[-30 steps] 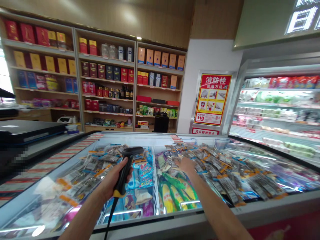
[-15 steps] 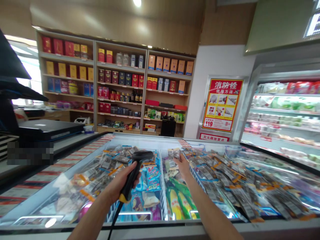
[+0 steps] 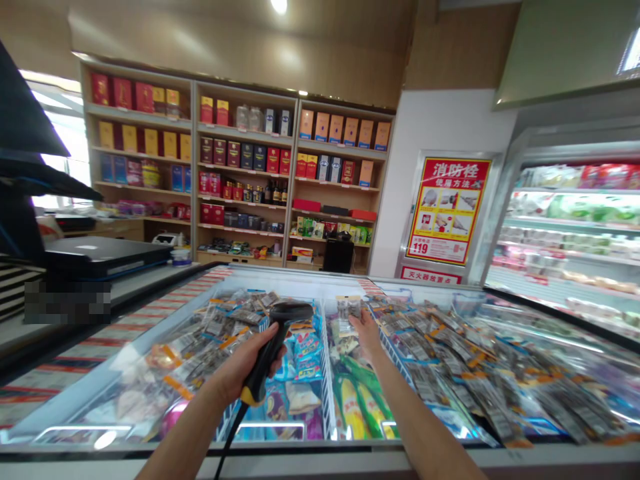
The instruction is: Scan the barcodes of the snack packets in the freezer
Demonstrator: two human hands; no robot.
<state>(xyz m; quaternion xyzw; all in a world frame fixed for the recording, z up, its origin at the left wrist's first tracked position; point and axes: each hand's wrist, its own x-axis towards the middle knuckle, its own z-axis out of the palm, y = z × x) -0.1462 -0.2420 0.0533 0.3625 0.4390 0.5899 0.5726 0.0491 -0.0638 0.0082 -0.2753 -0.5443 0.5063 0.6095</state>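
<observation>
At seven o'clock, left fingers [image 3: 278, 360] are gripping a black-and-yellow plastic scanner [image 3: 267, 357]; at five, right fingers [image 3: 356, 323] are pinching a flat grey plastic packet [image 3: 345, 313], newly raised, apparently scannable.

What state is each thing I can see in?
Left hand: closed around scanner
Scanner: held, cable hanging down
Right hand: pinching small packet
Small packet: held at its right side
Packet pile: overlapping, spread out
Display fridge: lit, stocked
Wall shelves: stocked
Ceiling light: on

Beyond the left hand [image 3: 239, 367] stand 3 wooden shelf bays [image 3: 240, 133]; to its right, a white wall [image 3: 453, 123] and lit cooler [image 3: 575, 141].
</observation>
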